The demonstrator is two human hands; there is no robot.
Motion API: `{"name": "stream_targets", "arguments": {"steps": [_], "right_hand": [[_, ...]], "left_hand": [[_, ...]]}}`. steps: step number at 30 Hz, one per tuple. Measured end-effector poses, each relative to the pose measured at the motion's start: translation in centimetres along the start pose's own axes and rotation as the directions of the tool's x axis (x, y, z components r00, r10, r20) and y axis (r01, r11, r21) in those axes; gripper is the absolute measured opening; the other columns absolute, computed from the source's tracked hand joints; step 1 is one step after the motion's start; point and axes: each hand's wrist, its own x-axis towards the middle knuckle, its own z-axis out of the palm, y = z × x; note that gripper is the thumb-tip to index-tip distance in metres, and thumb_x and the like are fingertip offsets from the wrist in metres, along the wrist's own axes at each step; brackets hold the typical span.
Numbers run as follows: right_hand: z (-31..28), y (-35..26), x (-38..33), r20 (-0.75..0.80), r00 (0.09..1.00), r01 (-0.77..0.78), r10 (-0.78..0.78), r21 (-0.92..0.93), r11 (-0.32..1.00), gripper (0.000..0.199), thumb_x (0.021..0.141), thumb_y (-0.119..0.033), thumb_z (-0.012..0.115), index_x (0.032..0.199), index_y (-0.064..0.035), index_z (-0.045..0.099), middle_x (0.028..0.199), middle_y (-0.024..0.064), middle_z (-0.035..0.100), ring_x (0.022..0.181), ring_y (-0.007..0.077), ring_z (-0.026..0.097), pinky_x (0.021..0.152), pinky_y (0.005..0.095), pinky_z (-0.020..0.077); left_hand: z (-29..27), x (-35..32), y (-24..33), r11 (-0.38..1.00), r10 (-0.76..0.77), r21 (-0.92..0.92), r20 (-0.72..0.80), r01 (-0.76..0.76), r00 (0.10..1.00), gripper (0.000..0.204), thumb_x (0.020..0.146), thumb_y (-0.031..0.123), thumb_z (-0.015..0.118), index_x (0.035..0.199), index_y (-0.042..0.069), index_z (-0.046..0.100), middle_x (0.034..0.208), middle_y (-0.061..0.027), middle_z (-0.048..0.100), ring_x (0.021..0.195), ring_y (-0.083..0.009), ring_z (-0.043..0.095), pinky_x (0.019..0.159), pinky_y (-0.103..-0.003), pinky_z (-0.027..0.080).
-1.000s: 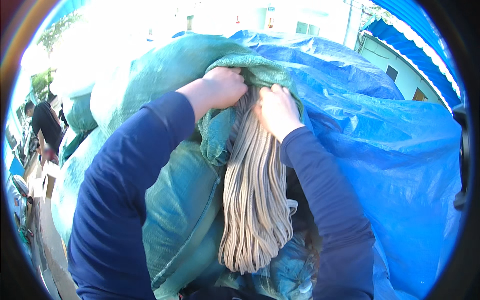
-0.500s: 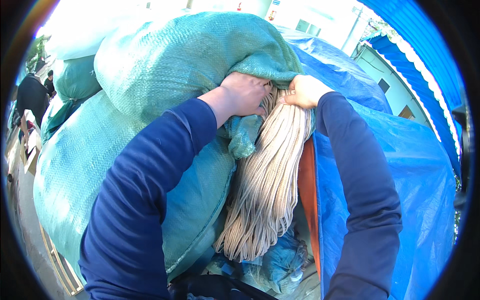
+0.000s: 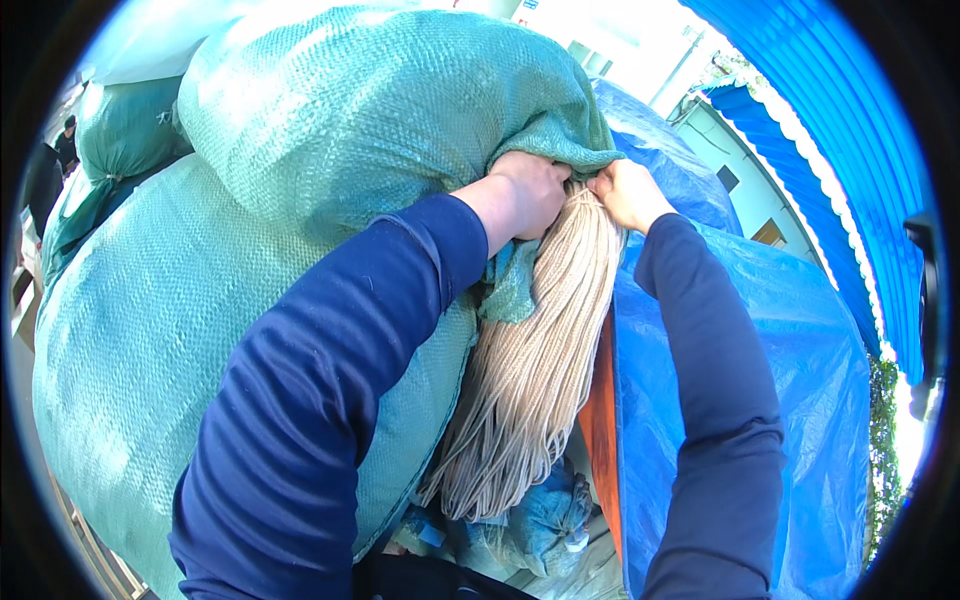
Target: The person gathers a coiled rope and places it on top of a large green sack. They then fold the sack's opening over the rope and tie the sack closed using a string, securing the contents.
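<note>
A thick bundle of beige cord hangs out of the mouth of a full green woven sack. At the top of the bundle my left hand is closed, its fingers curled at the sack's edge; the fingertips are partly hidden. My right hand pinches the sack's rim beside the gathered top of the cord. A loose flap of green sack cloth dangles under my left hand. The upper part of the cord disappears inside the sack.
Another large green sack lies below on the left, with a tied sack behind it. Blue tarpaulin covers a pile on the right, edged by an orange strip. Blue plastic bags lie underneath. A person is at far left.
The view has shifted, and both hands now sit a little further right in it. My right hand has moved from the cord's top to the sack's rim, uncovering the cord's gathered top.
</note>
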Motion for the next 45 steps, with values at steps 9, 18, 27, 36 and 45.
{"name": "stream_targets", "arguments": {"steps": [9, 18, 27, 36, 45], "right_hand": [[-1.3, -2.1, 0.2, 0.34, 0.931, -0.113, 0.13, -0.072, 0.991, 0.045, 0.094, -0.046, 0.069, 0.08, -0.0035, 0.077, 0.078, 0.0171, 0.072, 0.074, 0.0288, 0.069, 0.076, 0.0434, 0.0538], [-3.8, -8.9, -11.1, 0.122, 0.984, 0.153, -0.126, -0.24, 0.959, 0.035, 0.095, -0.034, 0.062, 0.076, -0.0062, 0.072, 0.075, 0.0217, 0.069, 0.074, 0.0411, 0.069, 0.075, 0.0519, 0.0547], [-5.8, -6.9, -7.5, -0.389, 0.892, 0.135, -0.23, -0.258, 0.957, 0.023, 0.092, -0.023, 0.063, 0.085, -0.0053, 0.076, 0.086, 0.0227, 0.073, 0.088, 0.0423, 0.071, 0.083, 0.0491, 0.0565], [1.8, -2.0, 2.8, -0.035, 0.995, -0.095, 0.094, -0.007, 0.995, 0.04, 0.09, -0.029, 0.066, 0.115, 0.001, 0.075, 0.12, 0.0256, 0.071, 0.115, 0.0399, 0.067, 0.101, 0.0439, 0.0522], [3.0, -0.3, 9.2, 0.319, 0.94, 0.031, 0.121, -0.432, 0.901, 0.05, 0.08, -0.038, 0.079, 0.12, -0.008, 0.075, 0.126, 0.0225, 0.07, 0.115, 0.0375, 0.068, 0.1, 0.0429, 0.0536]], "left_hand": [[0.6, 0.8, -2.1, 0.974, 0.01, -0.226, -0.104, -0.033, 0.994, 0.069, 0.087, 0.036, 0.075, 0.142, 0.001, 0.053, 0.143, -0.0198, 0.061, 0.133, -0.0319, 0.059, 0.112, -0.041, 0.046], [-0.2, 2.9, -3.7, 0.633, -0.274, -0.756, -0.424, -0.17, 0.863, 0.054, 0.108, 0.042, 0.047, 0.141, 0.0, 0.055, 0.139, -0.0239, 0.062, 0.131, -0.0402, 0.057, 0.112, -0.047, 0.044], [-1.4, 2.6, -2.6, 0.973, -0.118, -0.22, -0.229, 0.067, 0.966, 0.029, 0.094, 0.014, 0.056, 0.11, 0.007, 0.079, 0.12, -0.0168, 0.075, 0.113, -0.0312, 0.072, 0.098, -0.041, 0.055], [-0.1, 2.1, -3.8, 0.994, 0.037, 0.107, -0.109, -0.026, 0.993, 0.027, 0.095, 0.017, 0.054, 0.104, 0.007, 0.077, 0.112, -0.0094, 0.074, 0.107, -0.0272, 0.071, 0.092, -0.041, 0.057], [-1.4, 6.0, -3.5, 0.981, -0.138, -0.136, 0.005, 0.137, 0.99, 0.027, 0.095, 0.012, 0.055, 0.109, 0.007, 0.078, 0.122, -0.0137, 0.074, 0.112, -0.0304, 0.071, 0.093, -0.043, 0.057]]}}
